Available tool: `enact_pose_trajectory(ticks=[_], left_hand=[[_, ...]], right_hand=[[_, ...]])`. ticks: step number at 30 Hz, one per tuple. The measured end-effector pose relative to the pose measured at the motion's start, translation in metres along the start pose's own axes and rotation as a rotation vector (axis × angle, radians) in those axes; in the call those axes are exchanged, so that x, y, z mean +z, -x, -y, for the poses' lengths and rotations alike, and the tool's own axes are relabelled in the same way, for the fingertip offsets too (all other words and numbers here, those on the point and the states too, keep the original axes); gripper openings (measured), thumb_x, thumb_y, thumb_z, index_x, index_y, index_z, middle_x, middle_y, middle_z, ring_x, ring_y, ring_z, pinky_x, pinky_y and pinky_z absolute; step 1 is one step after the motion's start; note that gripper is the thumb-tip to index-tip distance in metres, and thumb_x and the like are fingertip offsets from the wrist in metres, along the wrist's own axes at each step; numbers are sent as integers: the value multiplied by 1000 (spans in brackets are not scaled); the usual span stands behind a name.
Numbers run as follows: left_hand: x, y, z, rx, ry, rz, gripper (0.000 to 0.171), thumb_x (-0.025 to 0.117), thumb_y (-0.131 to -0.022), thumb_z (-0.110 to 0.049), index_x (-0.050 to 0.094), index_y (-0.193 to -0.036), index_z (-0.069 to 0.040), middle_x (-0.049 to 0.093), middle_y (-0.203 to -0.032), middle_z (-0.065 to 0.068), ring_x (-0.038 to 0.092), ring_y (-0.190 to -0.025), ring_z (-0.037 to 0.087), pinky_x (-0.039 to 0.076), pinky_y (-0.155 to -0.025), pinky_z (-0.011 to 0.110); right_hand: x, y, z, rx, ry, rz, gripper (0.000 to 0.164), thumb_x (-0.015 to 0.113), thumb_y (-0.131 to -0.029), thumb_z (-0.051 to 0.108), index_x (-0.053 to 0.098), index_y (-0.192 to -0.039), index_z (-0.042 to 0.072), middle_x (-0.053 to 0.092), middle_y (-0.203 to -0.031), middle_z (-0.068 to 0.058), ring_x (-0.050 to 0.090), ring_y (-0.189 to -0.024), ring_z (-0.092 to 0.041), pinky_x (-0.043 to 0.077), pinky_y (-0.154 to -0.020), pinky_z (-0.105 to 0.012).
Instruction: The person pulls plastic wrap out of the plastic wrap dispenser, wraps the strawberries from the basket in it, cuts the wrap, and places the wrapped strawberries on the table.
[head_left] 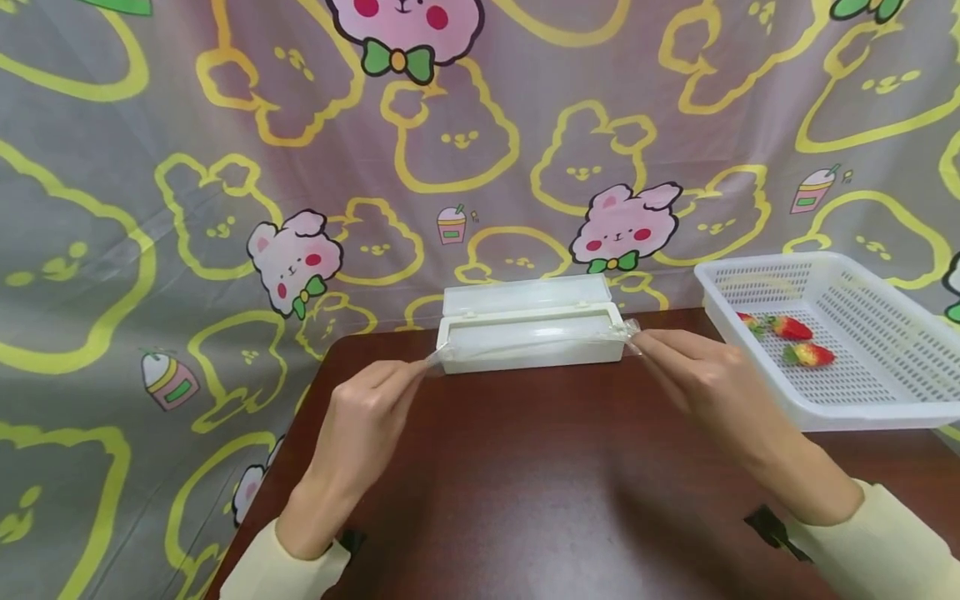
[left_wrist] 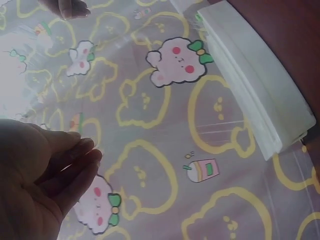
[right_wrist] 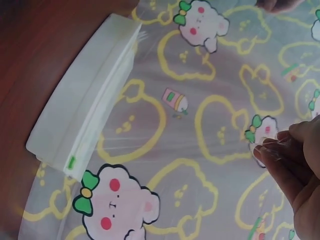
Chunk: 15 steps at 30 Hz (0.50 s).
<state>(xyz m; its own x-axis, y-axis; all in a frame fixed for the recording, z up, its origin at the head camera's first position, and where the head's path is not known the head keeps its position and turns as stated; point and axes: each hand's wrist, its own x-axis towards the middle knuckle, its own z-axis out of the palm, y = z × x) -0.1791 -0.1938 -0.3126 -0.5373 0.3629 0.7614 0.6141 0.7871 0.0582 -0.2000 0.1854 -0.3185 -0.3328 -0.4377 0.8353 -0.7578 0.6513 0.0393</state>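
A white cling film box (head_left: 532,358) stands near the back edge of the table, its lid (head_left: 528,293) raised. Clear cling film (head_left: 628,330) stretches in front of it from one hand to the other. My left hand (head_left: 371,408) pinches the film's left corner between thumb and fingers, close to the box's left end. At the right end, my right hand (head_left: 708,383) pinches the other corner, where the film looks bunched. Both wrist views show the long box (left_wrist: 262,75) beyond the hands; the film is nearly invisible there.
To the right sits a white perforated basket (head_left: 862,412) with several strawberries (head_left: 810,356) inside. The dark brown table (head_left: 517,475) spreads below the hands. A patterned cloth (head_left: 480,167) with cartoon rabbits hangs right behind the table.
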Motion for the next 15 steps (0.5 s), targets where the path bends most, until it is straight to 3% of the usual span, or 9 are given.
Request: enact_pose_trajectory(ticks=[4, 6, 8, 11, 15], left_hand=[[-13, 9, -7, 33, 39, -14, 26, 83, -82, -1, 79, -108, -3, 76, -95, 7, 71, -86, 19, 61, -79, 37], [-17, 14, -10, 68, 62, -33, 16, 76, -92, -9, 79, -106, -4, 76, -96, 7, 72, -88, 21, 60, -80, 38], [-20, 18, -13, 112, 80, -63, 19, 66, -101, -17, 79, -104, -3, 76, -95, 7, 72, -87, 21, 60, -80, 38], [-24, 23, -18, 189, 76, -120, 34, 55, -107, -26, 79, -99, -4, 76, -91, 6, 71, -83, 22, 60, -75, 37], [-27, 30, -24, 299, 87, -158, 29, 58, -106, -18, 79, -95, -2, 76, -85, 7, 69, -85, 26, 57, -78, 35]], right_hand=[[-9, 1, 12, -106, 44, -78, 50, 46, -110, 38, 78, -107, 1, 75, -94, -10, 73, -78, -24, 57, -73, -37], [-14, 2, 18, -158, 55, -119, 47, 47, -110, 33, 78, -101, 0, 73, -89, -7, 70, -71, -20, 58, -66, -36], [-18, 5, 24, -194, 44, -141, 45, 47, -110, 29, 77, -96, 0, 72, -86, -5, 66, -67, -18, 56, -61, -35], [-24, 12, 31, -240, -10, -148, 42, 49, -110, 26, 75, -91, -1, 69, -82, -3, 63, -65, -15, 55, -57, -29], [-31, 25, 36, -303, -103, -103, 37, 49, -110, 19, 74, -91, -1, 69, -84, -2, 61, -70, -15, 54, -65, -24]])
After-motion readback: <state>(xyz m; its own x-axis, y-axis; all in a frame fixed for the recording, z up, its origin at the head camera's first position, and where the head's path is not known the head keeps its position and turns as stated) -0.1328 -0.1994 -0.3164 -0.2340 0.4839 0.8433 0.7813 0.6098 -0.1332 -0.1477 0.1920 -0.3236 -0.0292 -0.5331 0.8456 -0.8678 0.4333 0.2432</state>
